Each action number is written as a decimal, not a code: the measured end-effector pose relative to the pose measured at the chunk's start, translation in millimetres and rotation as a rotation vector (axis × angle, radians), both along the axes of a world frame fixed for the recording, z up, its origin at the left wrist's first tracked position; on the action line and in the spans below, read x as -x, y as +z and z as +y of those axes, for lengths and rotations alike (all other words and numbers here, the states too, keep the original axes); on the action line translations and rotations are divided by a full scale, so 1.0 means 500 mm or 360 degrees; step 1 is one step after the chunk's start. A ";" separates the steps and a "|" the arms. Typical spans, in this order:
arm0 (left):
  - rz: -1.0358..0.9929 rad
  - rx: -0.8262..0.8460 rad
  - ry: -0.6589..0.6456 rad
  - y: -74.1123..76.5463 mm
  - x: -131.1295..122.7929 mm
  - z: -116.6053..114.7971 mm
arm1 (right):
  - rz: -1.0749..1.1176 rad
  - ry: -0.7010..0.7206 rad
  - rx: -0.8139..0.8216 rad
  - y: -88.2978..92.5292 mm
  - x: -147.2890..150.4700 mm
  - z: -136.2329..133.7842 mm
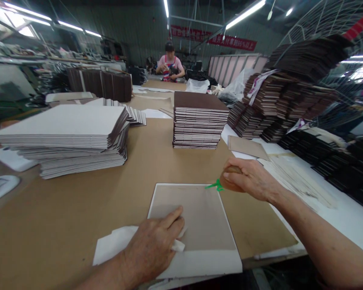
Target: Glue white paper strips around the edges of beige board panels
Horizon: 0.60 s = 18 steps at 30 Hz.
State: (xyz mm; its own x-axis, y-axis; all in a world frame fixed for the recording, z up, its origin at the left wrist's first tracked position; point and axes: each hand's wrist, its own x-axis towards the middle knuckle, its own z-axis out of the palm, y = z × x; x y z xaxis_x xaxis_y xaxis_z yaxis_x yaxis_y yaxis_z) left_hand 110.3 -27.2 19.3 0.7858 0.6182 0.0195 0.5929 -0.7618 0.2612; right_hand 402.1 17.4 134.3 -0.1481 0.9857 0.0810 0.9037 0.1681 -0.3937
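Observation:
A flat greyish-beige panel (199,217) with white edges lies on the brown-covered table in front of me. My right hand (245,177) is wrapped round an amber squeeze bottle (232,186), tilted with its green nozzle (213,185) pointing left. The nozzle's tip is at the panel's far edge, near the right corner; whether it touches cannot be told. My left hand (159,241) rests on the panel's left part, fingers stretched forward. A crumpled white tissue (113,243) is tucked under that hand and sticks out on both sides.
Left stands a leaning stack of white panels (66,129). A neat stack of dark-brown-topped panels (199,121) is behind the work panel. Strapped brown bundles (284,92) and black stacks (345,161) fill the right. A person (171,66) works at the far end.

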 end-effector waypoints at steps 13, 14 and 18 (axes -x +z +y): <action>-0.0037 0.0001 0.0000 -0.011 0.000 -0.001 | -0.0003 -0.0112 0.0016 -0.019 -0.054 -0.027; -0.0044 0.0005 0.0010 -0.013 -0.001 0.001 | 0.0029 -0.0120 0.0011 -0.026 -0.056 -0.032; -0.0109 -0.0042 -0.0002 -0.001 -0.003 -0.001 | 0.0409 -0.0224 -0.0090 -0.059 -0.037 -0.039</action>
